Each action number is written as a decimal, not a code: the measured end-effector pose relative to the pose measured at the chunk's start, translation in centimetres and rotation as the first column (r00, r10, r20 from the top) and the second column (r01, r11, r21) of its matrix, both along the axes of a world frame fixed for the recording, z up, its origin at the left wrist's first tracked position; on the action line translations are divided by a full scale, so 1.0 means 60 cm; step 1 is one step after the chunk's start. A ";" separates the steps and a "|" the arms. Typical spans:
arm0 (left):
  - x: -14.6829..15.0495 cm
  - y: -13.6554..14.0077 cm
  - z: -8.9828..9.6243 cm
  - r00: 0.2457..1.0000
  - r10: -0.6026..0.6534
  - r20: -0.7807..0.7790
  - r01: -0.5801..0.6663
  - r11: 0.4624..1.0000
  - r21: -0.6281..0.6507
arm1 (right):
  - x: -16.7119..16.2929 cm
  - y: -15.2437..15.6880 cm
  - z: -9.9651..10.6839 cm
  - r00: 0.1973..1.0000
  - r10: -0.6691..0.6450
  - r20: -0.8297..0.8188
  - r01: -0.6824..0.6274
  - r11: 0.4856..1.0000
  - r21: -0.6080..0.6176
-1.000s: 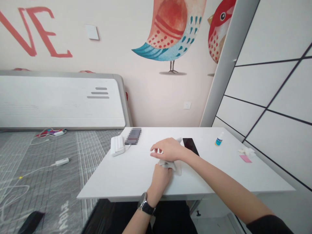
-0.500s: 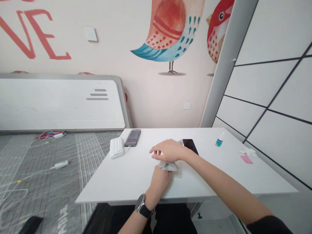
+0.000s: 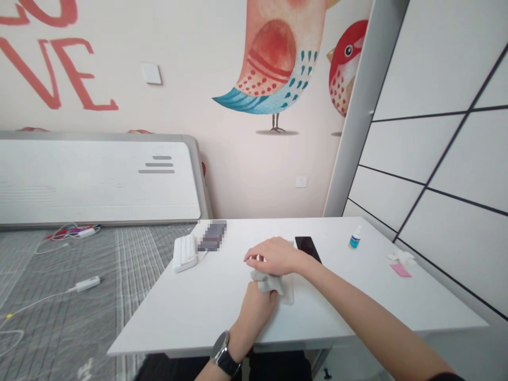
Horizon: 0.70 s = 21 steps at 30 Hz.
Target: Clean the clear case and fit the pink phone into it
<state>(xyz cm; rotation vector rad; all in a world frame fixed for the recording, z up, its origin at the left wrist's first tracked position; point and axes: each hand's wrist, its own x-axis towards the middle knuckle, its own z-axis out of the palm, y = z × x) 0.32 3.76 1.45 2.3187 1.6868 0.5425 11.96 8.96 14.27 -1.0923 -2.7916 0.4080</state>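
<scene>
Over the middle of the white table, my right hand is bent with curled fingers on a light grey cloth. Part of the cloth hangs below that palm. Closer to me, my left hand, with a black-strapped watch on its wrist, is closed at the near edge of a clear flat piece, perhaps a phone case. The cloth lies against this piece, and my hands hide much of both. A black-screened phone lies just beyond my right wrist.
A white block like a power strip and a blurred dark flat object are at the back left. On the right are a small bottle, a pink slip and a crumpled white tissue.
The view has tilted up slightly, so the table sits lower. More of the cloth shows beneath my right hand, bunched over my left fingers. Both hands remain close together.
</scene>
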 end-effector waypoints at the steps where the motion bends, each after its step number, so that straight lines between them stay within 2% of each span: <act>1: 0.000 -0.001 -0.001 1.000 0.001 0.003 -0.001 1.000 -0.005 | 0.011 0.012 0.003 1.000 0.020 0.012 -0.019 0.999 -0.037; 5: 0.003 -0.004 -0.010 0.999 0.014 0.030 -0.014 1.000 -0.009 | 0.033 0.045 0.009 0.997 0.033 0.073 -0.021 0.988 -0.152; 9: 0.001 0.005 -0.026 0.998 0.004 0.060 -0.005 1.000 0.004 | -0.004 0.008 0.002 0.993 -0.082 0.088 0.085 0.996 -0.034; 12: -0.003 0.014 -0.036 0.996 -0.006 0.087 0.004 1.000 0.015 | -0.026 -0.023 -0.005 0.995 -0.072 0.072 0.070 0.997 0.034; 14: -0.005 0.015 -0.039 0.994 -0.020 0.109 0.017 1.000 0.024 | -0.021 -0.019 -0.003 0.996 -0.053 0.070 0.051 0.998 0.033; 18: -0.007 0.008 -0.039 0.989 -0.027 0.148 0.021 0.999 0.042 | 0.006 0.023 0.008 0.993 -0.066 0.097 0.068 0.998 -0.012; 21: -0.007 0.005 -0.038 0.982 -0.022 0.187 0.012 0.998 0.056 | -0.001 0.023 0.008 0.990 -0.075 0.116 0.076 0.997 -0.008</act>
